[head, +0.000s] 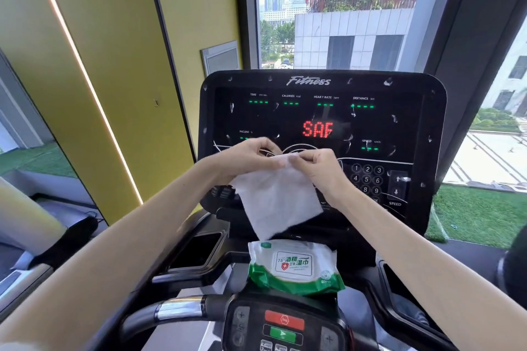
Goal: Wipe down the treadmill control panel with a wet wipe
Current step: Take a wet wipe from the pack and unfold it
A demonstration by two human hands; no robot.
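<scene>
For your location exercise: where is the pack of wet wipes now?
Head view, centre: the wipes pack lies below the hanging wipe, above the red stop button.

1. Top of ctrl panel (322, 114): I read "Fitness".
2. Same panel, small labels: TIME, CALORIES kcal, HEART RATE bpm, DISTANCE km, INCLINE, SPEED km/h.
3. Centre, red LEDs: "SAF".
4. Keypad (367, 179): digits 1-9; "SPEED" under arrow btns (397, 185).
5. Wipe pack (293, 265): "75%", 酒精湿巾, "60" at corner; rest too small for me.
</scene>
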